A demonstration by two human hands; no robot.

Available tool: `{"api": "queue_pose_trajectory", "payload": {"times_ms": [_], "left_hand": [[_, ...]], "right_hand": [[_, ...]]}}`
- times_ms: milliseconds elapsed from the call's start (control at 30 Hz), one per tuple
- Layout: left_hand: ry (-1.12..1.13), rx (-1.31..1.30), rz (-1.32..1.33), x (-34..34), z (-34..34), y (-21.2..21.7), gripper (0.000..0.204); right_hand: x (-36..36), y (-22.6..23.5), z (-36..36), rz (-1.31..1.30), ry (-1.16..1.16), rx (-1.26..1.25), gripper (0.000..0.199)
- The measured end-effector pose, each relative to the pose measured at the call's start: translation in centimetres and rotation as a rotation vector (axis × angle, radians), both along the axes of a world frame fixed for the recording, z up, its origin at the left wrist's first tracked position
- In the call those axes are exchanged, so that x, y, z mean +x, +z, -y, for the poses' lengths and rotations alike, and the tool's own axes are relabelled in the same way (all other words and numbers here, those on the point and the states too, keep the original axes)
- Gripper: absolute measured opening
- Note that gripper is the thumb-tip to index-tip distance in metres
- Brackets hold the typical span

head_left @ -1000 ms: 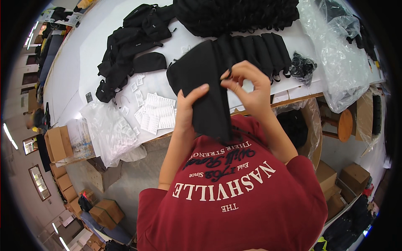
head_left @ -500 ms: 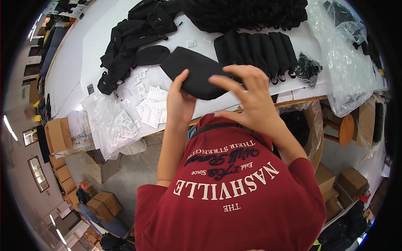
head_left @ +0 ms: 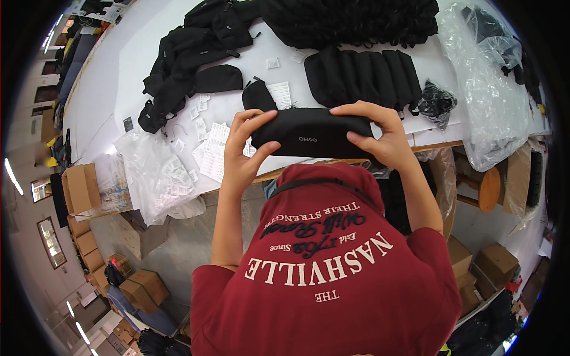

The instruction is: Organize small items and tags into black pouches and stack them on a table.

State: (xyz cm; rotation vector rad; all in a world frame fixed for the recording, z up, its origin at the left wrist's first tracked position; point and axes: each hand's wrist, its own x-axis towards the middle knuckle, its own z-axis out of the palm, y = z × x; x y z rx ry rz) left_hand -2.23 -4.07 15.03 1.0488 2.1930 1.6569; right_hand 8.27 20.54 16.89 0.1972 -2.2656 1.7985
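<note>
Two ends of a black pouch (head_left: 312,132), I see, are pinched by left hand (head_left: 243,142) and right hand (head_left: 383,133); black bags (head_left: 365,78) lie beyond, label sheets (head_left: 209,160) partly behind the left.

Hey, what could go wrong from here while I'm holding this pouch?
The black pouch is held only near its ends by your left hand and right hand, so it might slip. The loose white sheets beside your left hand could get brushed aside. The clear plastic bag overhanging the table might slide off.
</note>
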Motion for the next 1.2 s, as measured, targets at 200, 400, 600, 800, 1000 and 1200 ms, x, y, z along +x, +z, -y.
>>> {"api": "queue_pose_trajectory", "payload": {"times_ms": [200, 400, 600, 800, 1000, 1200], "left_hand": [[0.112, 0.043, -0.138, 0.4, -1.6, -0.1, 0.025], [0.128, 0.117, 0.405, -0.9, -1.1, -3.8, 0.028], [0.634, -0.542, 0.103, -2.8, 8.3, -15.2, 0.059], [0.737, -0.971, -0.088, 0.1, 12.6, -21.4, 0.08], [0.708, -0.851, -0.12, 0.1, 13.0, -19.8, 0.061], [0.88, -0.887, -0.128, 0.0, 12.0, -19.8, 0.055]], "right_hand": [[1.0, -0.5, -2.0, 0.212, 0.011, 0.1, 0.039], [1.6, -0.9, -3.8, 0.629, 0.008, -0.103, 0.043], [2.6, -6.8, -12.6, 0.187, -0.926, 0.084, 0.042], [4.3, -16.1, -19.9, 0.472, -0.931, 0.79, 0.053], [1.0, -12.1, -13.5, 0.458, -1.099, 1.013, 0.048], [-1.3, -17.2, -0.7, 0.364, -0.273, 0.553, 0.016]]}}
